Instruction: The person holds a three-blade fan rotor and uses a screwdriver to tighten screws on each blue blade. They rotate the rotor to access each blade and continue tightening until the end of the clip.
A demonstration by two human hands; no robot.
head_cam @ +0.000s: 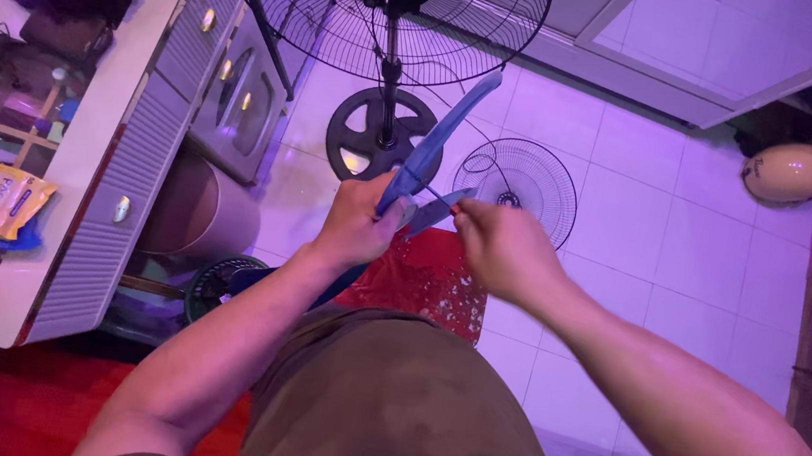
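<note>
Two hands raised — left [358, 221], right [504, 248] — gripping blue fan blade [435, 146]

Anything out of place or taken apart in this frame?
Yes. The standing fan has no blade inside its rear cage; the blue fan blade is off, held in the left hand with the right hand touching it. A round wire grille lies loose on the white tiled floor.

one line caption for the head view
Both hands, left hand and right hand, grip a blue fan blade.
</note>
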